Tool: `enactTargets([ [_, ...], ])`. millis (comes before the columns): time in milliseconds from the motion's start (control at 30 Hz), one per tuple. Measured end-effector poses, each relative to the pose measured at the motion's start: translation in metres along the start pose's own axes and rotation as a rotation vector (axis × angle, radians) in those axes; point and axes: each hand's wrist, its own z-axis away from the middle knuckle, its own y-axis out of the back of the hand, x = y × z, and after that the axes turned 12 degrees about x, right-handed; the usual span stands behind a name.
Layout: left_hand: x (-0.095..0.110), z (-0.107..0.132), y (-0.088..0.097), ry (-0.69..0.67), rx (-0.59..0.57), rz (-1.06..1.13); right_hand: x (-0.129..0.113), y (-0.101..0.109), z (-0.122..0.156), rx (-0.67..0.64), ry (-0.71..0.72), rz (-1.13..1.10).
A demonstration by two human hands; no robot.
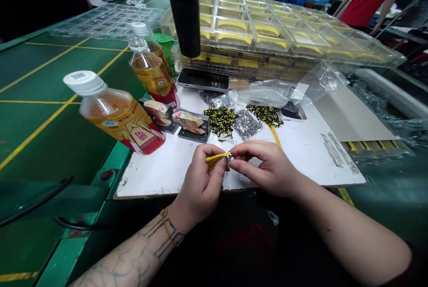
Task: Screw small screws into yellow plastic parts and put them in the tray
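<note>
My left hand (203, 180) is closed around a thin yellow piece (216, 158), gripped between thumb and fingers over the front of the white board (154, 173). At the piece's right end, a small dark and whitish tip shows. The thumb and forefinger of my right hand (264, 162) come together at that tip; whatever tiny part they pinch is too small to make out. Just beyond my hands lie a pile of small black-and-yellow parts (220, 122), a heap of small silvery parts (248, 124) and a second black-and-yellow pile (265, 114).
Two drink bottles (113, 115) (152, 73) stand at the left, beside two dark blocks with taped tops (190, 124). Behind are a phone (203, 79), clear plastic bags (264, 93) and stacked clear trays (234, 24). A dark post (183, 10) hangs in front. People are in the background.
</note>
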Motion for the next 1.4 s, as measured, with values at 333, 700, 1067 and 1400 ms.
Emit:
enactTargets([
  [333, -0.005, 0.001, 0.004, -0.141, -0.112, -0.072, 0.005, 0.006, 0.001, 0.036, 0.245, 0.075],
  [700, -0.007, 0.006, 0.001, -0.240, -0.038, -0.120, -0.001, -0.002, 0.009, 0.103, 0.240, 0.120],
  [1067, -0.004, 0.006, -0.002, -0.252, 0.015, -0.021, -0.002, -0.008, 0.009, 0.179, 0.267, 0.094],
  [1400, 0.007, -0.002, 0.003, -0.118, 0.199, -0.064, 0.011, -0.005, 0.009, 0.267, 0.015, 0.012],
])
